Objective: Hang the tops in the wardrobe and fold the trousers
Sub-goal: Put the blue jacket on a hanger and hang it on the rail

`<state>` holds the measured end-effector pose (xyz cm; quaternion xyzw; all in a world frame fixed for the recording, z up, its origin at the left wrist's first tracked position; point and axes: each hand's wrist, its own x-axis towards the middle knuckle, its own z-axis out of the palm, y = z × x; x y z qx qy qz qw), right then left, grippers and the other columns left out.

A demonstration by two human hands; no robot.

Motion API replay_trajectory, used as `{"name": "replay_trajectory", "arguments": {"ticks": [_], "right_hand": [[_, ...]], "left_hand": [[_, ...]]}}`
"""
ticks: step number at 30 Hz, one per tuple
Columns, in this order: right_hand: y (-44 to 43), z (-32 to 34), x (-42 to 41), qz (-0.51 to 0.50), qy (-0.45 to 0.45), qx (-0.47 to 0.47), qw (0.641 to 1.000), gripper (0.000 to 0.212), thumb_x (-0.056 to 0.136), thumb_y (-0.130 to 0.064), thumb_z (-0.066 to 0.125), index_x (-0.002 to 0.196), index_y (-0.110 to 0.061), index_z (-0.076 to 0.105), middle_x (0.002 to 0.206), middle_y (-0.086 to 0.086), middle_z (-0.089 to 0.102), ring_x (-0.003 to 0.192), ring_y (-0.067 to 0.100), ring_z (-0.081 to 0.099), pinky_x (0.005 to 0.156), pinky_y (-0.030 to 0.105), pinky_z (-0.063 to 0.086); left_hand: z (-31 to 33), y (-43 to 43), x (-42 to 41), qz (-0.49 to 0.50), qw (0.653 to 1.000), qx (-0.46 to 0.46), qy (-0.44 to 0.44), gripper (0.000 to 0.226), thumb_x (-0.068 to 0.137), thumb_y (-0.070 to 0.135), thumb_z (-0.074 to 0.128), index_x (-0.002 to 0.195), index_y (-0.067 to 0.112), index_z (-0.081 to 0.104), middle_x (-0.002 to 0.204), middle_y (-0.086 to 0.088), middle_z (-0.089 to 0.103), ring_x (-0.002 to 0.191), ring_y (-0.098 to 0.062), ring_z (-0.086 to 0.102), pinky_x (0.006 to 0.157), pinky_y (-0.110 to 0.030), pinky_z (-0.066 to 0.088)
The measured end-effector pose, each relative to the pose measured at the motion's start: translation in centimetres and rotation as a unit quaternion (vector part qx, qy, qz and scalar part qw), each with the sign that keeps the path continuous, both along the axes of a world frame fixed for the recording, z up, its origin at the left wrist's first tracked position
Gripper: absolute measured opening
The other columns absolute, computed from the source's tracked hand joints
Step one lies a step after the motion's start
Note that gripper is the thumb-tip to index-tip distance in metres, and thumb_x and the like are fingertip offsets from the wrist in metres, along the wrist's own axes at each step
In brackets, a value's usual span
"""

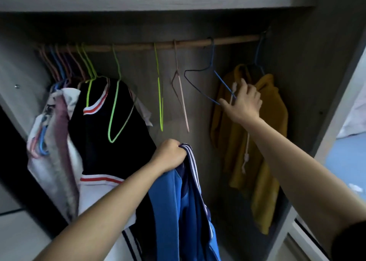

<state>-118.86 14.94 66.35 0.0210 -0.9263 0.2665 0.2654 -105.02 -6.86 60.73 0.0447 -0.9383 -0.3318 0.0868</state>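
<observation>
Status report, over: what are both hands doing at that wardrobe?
Left hand grips blue striped jacket. Right hand holds blue hanger, hooked on rail. Yellow hoodie hangs just behind it.

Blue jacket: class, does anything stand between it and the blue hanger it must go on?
Nothing visible does. The left hand grips the blue jacket below the blue hanger, which the right hand holds.
</observation>
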Motion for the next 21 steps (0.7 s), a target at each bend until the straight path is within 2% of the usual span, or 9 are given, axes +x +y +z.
{"name": "replay_trajectory", "arguments": {"ticks": [2,5,7,10,13,16,19,20,21], "right_hand": [[-0.5,0.2,-0.6,0.011,-0.078,-0.047,0.996,0.076,0.096,-0.05,0.055,0.155,-0.018,0.02,0.142,0.017,0.049,0.125,0.037,0.053,0.095,0.046,0.049],[-1.5,1.0,-0.4,0.049,-0.023,-0.091,0.994,0.038,0.105,-0.037,0.042,0.13,-0.012,0.057,0.117,0.018,0.067,0.103,0.035,0.064,0.082,0.041,0.052],[-2.5,1.7,0.1,0.078,-0.003,-0.133,0.988,0.035,0.106,-0.035,0.039,0.114,-0.012,0.064,0.11,0.016,0.068,0.102,0.035,0.064,0.08,0.039,0.05],[-4.1,2.5,0.6,0.072,-0.063,-0.133,0.987,0.051,0.103,-0.052,0.036,0.12,-0.01,0.06,0.118,0.015,0.063,0.111,0.034,0.061,0.078,0.033,0.043],[-5.7,2.4,0.6,0.063,-0.113,-0.151,0.98,0.087,0.091,-0.068,0.05,0.152,-0.01,0.03,0.155,0.018,0.032,0.137,0.036,0.041,0.108,0.04,0.04],[-7.3,2.5,0.1,0.093,-0.149,-0.271,0.946,0.105,0.082,-0.075,0.055,0.157,-0.011,0.018,0.161,0.014,0.023,0.145,0.035,0.03,0.118,0.043,0.03],[-9.1,3.3,-0.3,0.165,-0.189,-0.443,0.861,0.109,0.076,-0.078,0.058,0.158,-0.017,0.019,0.148,0.005,0.045,0.126,0.03,0.051,0.095,0.042,0.045],[-9.6,3.5,-0.2,0.185,-0.198,-0.473,0.839,0.109,0.075,-0.077,0.06,0.157,-0.018,0.021,0.126,0.001,0.055,0.104,0.025,0.058,0.08,0.037,0.047],[-10.2,3.7,-0.2,0.193,-0.199,-0.478,0.833,0.11,0.073,-0.077,0.063,0.157,-0.018,0.022,0.1,-0.004,0.053,0.082,0.018,0.055,0.066,0.032,0.045]], "left_hand": [[0.2,-0.9,-0.5,0.014,1.0,0.008,0.012,0.024,0.078,0.017,0.051,0.056,0.007,0.051,0.061,-0.011,0.061,0.07,-0.034,0.062,0.056,-0.031,0.04],[0.5,-2.0,-0.9,0.013,0.999,0.042,0.021,0.024,0.073,0.022,0.049,0.055,0.007,0.05,0.056,-0.006,0.058,0.071,-0.035,0.063,0.056,-0.031,0.04],[0.6,-2.5,-1.0,0.011,0.998,0.063,0.024,0.021,0.066,0.024,0.044,0.056,0.007,0.051,0.06,-0.009,0.058,0.067,-0.033,0.059,0.058,-0.031,0.04],[0.6,-3.2,-1.1,0.012,0.995,0.099,0.024,0.019,0.062,0.024,0.042,0.056,0.009,0.051,0.061,-0.006,0.056,0.065,-0.026,0.053,0.06,-0.031,0.04],[0.3,-4.0,-1.0,0.018,0.991,0.132,0.016,0.02,0.06,0.023,0.042,0.059,0.008,0.054,0.064,-0.009,0.058,0.067,-0.028,0.056,0.062,-0.031,0.041],[0.0,-5.1,-1.1,0.028,0.988,0.154,0.013,0.025,0.06,0.021,0.043,0.064,0.003,0.06,0.068,-0.015,0.065,0.071,-0.031,0.063,0.062,-0.03,0.043],[-0.2,-6.1,-0.9,0.032,0.986,0.162,0.011,0.026,0.059,0.02,0.042,0.063,0.003,0.06,0.067,-0.015,0.066,0.068,-0.03,0.062,0.06,-0.03,0.042],[-0.3,-6.4,-0.8,0.033,0.986,0.164,0.013,0.028,0.059,0.02,0.041,0.065,0.001,0.061,0.069,-0.015,0.067,0.07,-0.032,0.064,0.061,-0.03,0.043],[-0.4,-6.6,-0.8,0.032,0.986,0.164,0.014,0.029,0.06,0.019,0.041,0.067,0.0,0.061,0.071,-0.015,0.068,0.072,-0.034,0.065,0.061,-0.031,0.043]]}}
